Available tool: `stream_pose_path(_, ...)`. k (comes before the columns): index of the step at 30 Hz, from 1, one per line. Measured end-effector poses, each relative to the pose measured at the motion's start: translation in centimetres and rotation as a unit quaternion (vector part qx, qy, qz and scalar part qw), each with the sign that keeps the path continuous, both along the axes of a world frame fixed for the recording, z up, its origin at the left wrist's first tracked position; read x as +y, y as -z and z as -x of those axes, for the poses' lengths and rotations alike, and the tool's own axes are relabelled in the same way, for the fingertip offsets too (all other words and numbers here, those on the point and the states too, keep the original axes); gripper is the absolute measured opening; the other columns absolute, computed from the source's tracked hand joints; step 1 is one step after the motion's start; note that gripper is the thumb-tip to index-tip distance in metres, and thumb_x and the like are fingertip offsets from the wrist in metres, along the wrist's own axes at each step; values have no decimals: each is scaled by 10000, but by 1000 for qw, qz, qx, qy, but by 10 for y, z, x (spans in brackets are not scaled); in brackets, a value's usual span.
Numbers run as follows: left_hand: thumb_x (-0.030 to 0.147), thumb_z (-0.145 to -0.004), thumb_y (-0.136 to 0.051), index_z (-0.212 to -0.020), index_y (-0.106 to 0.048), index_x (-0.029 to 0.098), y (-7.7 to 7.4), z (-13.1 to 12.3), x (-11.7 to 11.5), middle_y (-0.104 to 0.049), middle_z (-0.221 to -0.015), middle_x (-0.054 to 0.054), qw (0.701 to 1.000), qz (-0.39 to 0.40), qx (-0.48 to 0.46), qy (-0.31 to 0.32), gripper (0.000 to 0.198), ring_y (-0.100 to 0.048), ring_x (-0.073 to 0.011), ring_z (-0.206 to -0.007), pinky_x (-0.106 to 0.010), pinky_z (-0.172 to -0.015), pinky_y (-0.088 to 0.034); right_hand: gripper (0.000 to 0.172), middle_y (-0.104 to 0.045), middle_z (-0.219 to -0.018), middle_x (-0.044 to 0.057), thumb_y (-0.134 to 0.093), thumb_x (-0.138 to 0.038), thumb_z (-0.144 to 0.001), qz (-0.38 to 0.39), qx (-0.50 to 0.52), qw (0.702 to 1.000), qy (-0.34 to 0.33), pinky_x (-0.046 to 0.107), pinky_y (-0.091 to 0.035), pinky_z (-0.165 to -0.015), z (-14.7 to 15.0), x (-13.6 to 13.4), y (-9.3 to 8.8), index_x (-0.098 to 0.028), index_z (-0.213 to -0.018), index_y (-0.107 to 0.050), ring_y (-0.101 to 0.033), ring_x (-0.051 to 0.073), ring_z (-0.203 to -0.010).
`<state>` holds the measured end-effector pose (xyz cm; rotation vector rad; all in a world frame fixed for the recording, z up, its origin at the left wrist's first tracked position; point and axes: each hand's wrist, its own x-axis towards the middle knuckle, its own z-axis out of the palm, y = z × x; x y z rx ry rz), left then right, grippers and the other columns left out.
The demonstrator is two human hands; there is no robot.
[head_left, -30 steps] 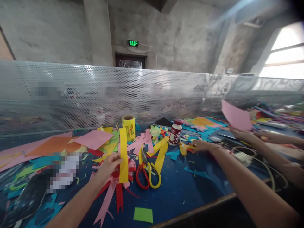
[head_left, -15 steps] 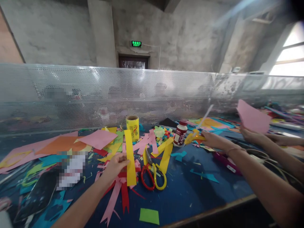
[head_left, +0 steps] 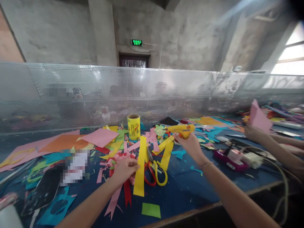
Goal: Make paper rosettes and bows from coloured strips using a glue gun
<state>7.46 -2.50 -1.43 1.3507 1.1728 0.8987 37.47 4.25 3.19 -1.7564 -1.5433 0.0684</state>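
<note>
My left hand (head_left: pixel 125 167) pinches a yellow paper strip (head_left: pixel 140 171), which hangs upright with a slight tilt. Behind and below that hand lies a rosette of pink and red paper with ribbon tails (head_left: pixel 127 193), partly covered by it. In my right hand (head_left: pixel 192 146) is a yellow hot glue gun (head_left: pixel 180 128), held level with its nozzle toward the left. Scissors (head_left: pixel 156 177) with one red and one yellow handle rest on the table just right of the strip. A folded yellow paper strip (head_left: pixel 167 153) lies beyond them.
A yellow tape roll (head_left: pixel 134 127) stands behind my left hand. Pink paper (head_left: pixel 101 137) and many scraps cover the left side, near a phone (head_left: pixel 44 188). A green paper piece (head_left: pixel 151 210) lies in front. At right are a power strip (head_left: pixel 253 160) with cables and another person's hand (head_left: pixel 255 133) holding pink paper.
My right hand has brought the glue gun leftward and turned it level, now covering most of the dark red bottle. My left hand has shifted slightly right with the strip. The other person's pink paper has turned.
</note>
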Motion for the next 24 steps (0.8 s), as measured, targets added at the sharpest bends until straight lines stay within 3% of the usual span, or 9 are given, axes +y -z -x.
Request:
stream_pose_path(4,287,-633,-547,-539,-493,197,8,-5,-2,-492,-425,46,997,-10,45,60,140,-453,-109,-336,-225,-369,-327,319,-663,-791,109,-529,-457,-731,-13,-2,1000,23,295,-440,-616,38,2,24,-157,-826,-583,-636,241,-755)
stream_pose_path(7,273,-638,-514,-524,-497,196,9,-6,-2,-439,-390,52,994,-30,69,74,138,-420,-100,-329,-220,-370,-293,240,-649,-726,90,-529,-409,-751,-15,-58,998,14,278,-423,-605,47,2,40,-172,-761,-571,-633,229,-730)
stream_pose_path(10,281,-628,-515,-563,-554,184,4,-8,-5,-480,-433,37,994,-25,76,69,124,-415,-96,-344,-221,-375,-285,174,-662,-759,79,-532,-337,-756,-27,-102,994,-3,269,-415,-611,47,1,49,-176,-800,-579,-628,214,-724)
stream_pose_path(14,304,-618,-526,-618,-609,168,-1,-9,-8,-542,-507,15,995,-16,82,61,160,-420,-92,-358,-224,-387,-308,169,-669,-826,90,-533,-285,-755,-2,-143,990,-16,273,-420,-648,46,0,51,-156,-852,-586,-629,212,-755)
stream_pose_path(24,305,-638,-546,-612,-595,178,7,-6,-5,-521,-481,25,996,-25,60,68,138,-428,-100,-341,-224,-380,-326,189,-655,-903,121,-499,-256,-815,69,-171,983,-23,272,-407,-695,47,-2,44,-115,-909,-582,-626,223,-856)
